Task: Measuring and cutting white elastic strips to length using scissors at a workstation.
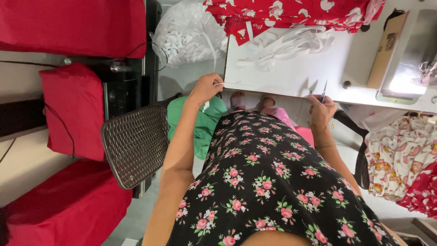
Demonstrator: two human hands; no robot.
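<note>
White elastic strip (220,84) lies along the front edge of the white worktable (296,75), pinched at its end by the closed fingers of the left hand (205,87). Right hand (321,111), further along the same edge, is closed around a thin dark pointed tool (324,91) held upright. Loose white bands (291,43) are heaped on the table beside red printed fabric (291,13). A dark wicker chair seat (136,143) stands to the left

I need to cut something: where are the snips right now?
In the right hand, blade pointing up at the white table's near edge.
</note>
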